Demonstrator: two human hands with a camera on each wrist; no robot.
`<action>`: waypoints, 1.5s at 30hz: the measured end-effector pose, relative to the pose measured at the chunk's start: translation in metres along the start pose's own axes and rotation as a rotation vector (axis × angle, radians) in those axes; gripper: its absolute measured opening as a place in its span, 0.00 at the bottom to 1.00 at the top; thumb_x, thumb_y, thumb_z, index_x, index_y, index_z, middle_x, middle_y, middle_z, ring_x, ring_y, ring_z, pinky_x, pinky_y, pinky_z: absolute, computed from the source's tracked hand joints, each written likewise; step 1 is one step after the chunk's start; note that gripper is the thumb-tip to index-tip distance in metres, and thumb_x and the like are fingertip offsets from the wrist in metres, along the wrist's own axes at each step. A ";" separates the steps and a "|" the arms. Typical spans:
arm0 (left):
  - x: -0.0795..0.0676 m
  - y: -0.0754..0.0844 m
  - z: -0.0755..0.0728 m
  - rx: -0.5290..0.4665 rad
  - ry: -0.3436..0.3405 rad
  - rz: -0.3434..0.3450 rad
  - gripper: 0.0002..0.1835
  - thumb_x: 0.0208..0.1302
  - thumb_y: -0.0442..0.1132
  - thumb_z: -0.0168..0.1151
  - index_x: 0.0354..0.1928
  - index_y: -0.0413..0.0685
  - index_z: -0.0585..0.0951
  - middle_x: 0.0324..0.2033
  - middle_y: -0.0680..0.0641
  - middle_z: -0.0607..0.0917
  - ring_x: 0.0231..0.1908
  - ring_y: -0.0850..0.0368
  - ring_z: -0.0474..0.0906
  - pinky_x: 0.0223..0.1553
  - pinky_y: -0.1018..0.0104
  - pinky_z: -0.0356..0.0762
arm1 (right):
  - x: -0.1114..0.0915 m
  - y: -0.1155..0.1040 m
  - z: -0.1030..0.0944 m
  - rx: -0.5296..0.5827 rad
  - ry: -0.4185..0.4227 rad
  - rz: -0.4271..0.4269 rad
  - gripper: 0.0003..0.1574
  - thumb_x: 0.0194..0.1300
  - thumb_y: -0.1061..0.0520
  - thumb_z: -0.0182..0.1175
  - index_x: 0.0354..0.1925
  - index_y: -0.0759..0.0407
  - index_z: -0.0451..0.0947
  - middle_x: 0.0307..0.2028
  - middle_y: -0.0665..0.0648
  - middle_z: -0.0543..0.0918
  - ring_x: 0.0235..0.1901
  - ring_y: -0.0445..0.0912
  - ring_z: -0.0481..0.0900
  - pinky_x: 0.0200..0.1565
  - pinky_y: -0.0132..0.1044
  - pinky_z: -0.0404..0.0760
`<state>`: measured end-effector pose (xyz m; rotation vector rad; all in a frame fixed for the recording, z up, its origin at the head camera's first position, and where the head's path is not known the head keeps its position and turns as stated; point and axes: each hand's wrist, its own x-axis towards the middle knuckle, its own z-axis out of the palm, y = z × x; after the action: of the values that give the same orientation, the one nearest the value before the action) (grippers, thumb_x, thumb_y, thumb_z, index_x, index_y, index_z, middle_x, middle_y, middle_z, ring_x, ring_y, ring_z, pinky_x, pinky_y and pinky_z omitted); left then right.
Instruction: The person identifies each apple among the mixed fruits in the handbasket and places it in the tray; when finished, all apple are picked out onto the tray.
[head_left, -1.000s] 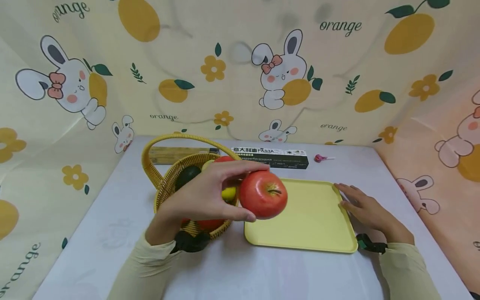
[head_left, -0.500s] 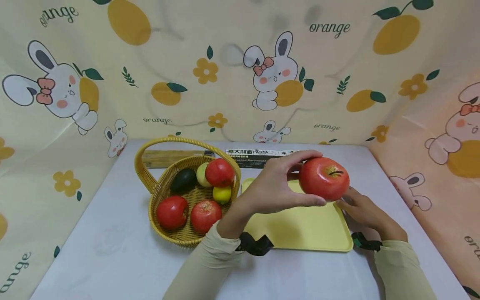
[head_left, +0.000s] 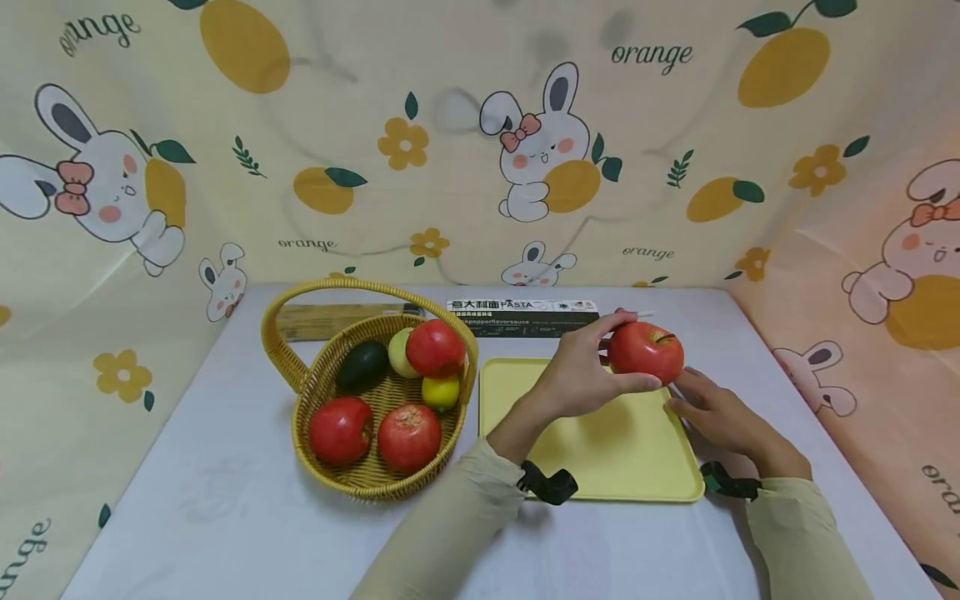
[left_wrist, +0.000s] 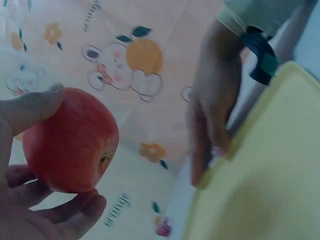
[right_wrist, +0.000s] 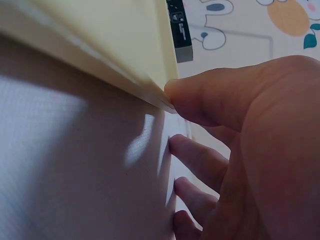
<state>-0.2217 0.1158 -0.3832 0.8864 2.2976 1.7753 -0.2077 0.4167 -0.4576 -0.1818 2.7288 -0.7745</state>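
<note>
My left hand (head_left: 588,371) grips a red apple (head_left: 647,352) between thumb and fingers, above the right back part of a yellow tray (head_left: 495,400). In the left wrist view, the thumb lies on one side of the apple (left_wrist: 70,142) and the fingertips curve under the other. At the tray's right edge rests my right hand (head_left: 731,421). Its thumb touches the tray rim (right_wrist: 120,75), while the other fingers reach down along the outside with their tips spread.
Left of the tray stands a wicker basket (head_left: 303,450) holding red apples (head_left: 408,437), a dark green avocado (head_left: 363,367), a yellow lemon (head_left: 441,392) and a pale green fruit (head_left: 401,353). Behind are a pasta box (head_left: 525,321), a yellowish-brown pack (head_left: 303,322) and a lollipop (left_wrist: 163,227).
The left hand has carried the apple rightward from beside the basket to over the tray's right back part, then slightly lower. The right hand stays at the tray edge.
</note>
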 end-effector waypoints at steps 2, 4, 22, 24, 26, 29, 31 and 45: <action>0.003 -0.008 0.003 0.018 -0.001 -0.048 0.43 0.61 0.47 0.85 0.76 0.52 0.75 0.61 0.50 0.86 0.51 0.66 0.80 0.46 0.77 0.84 | 0.000 0.000 -0.002 0.017 -0.012 0.014 0.51 0.83 0.38 0.59 0.89 0.50 0.50 0.85 0.77 0.51 0.82 0.81 0.45 0.67 0.90 0.54; 0.005 -0.017 0.006 0.040 -0.002 -0.083 0.43 0.61 0.47 0.85 0.76 0.51 0.75 0.62 0.49 0.86 0.52 0.64 0.80 0.46 0.77 0.84 | 0.001 -0.001 -0.003 0.030 -0.020 0.023 0.51 0.83 0.37 0.59 0.89 0.49 0.49 0.85 0.76 0.50 0.83 0.80 0.42 0.67 0.91 0.53; 0.007 -0.066 0.039 0.198 0.041 -0.291 0.44 0.58 0.43 0.87 0.75 0.54 0.75 0.66 0.50 0.84 0.65 0.56 0.76 0.62 0.66 0.84 | 0.001 -0.004 0.000 0.019 -0.015 0.017 0.49 0.82 0.37 0.59 0.89 0.46 0.51 0.86 0.73 0.52 0.83 0.79 0.41 0.66 0.90 0.55; 0.006 -0.066 0.042 0.213 0.054 -0.297 0.44 0.58 0.44 0.87 0.75 0.54 0.75 0.66 0.50 0.84 0.65 0.55 0.76 0.63 0.66 0.84 | 0.000 -0.003 0.001 0.024 -0.013 0.010 0.49 0.83 0.38 0.59 0.89 0.47 0.52 0.86 0.73 0.52 0.83 0.79 0.41 0.66 0.91 0.55; 0.006 -0.066 0.043 0.234 0.060 -0.303 0.44 0.58 0.45 0.87 0.74 0.55 0.75 0.64 0.51 0.84 0.64 0.56 0.76 0.63 0.67 0.83 | 0.001 -0.003 0.001 0.028 -0.013 0.002 0.49 0.83 0.38 0.59 0.89 0.46 0.52 0.86 0.73 0.52 0.83 0.80 0.42 0.66 0.91 0.54; 0.005 -0.064 0.043 0.292 0.054 -0.306 0.45 0.58 0.47 0.87 0.75 0.54 0.75 0.64 0.52 0.85 0.65 0.55 0.76 0.63 0.67 0.83 | 0.001 -0.002 0.002 0.031 -0.016 -0.002 0.49 0.83 0.38 0.59 0.89 0.46 0.51 0.86 0.73 0.52 0.83 0.80 0.41 0.65 0.91 0.55; 0.004 -0.063 0.042 0.333 0.043 -0.304 0.46 0.58 0.48 0.87 0.77 0.53 0.74 0.65 0.52 0.85 0.65 0.54 0.76 0.64 0.66 0.83 | 0.001 -0.001 0.001 0.029 -0.020 -0.002 0.49 0.83 0.38 0.59 0.89 0.46 0.51 0.86 0.73 0.52 0.83 0.80 0.41 0.65 0.91 0.55; -0.013 -0.002 0.016 0.355 -0.023 -0.171 0.47 0.61 0.57 0.84 0.79 0.55 0.75 0.67 0.52 0.87 0.61 0.57 0.82 0.55 0.77 0.83 | 0.000 -0.004 0.005 0.012 -0.012 0.040 0.50 0.83 0.37 0.59 0.89 0.46 0.51 0.85 0.75 0.51 0.82 0.81 0.42 0.65 0.90 0.56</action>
<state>-0.2050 0.1222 -0.3935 0.7196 2.6304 1.3076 -0.2056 0.4114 -0.4593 -0.1290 2.7075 -0.7761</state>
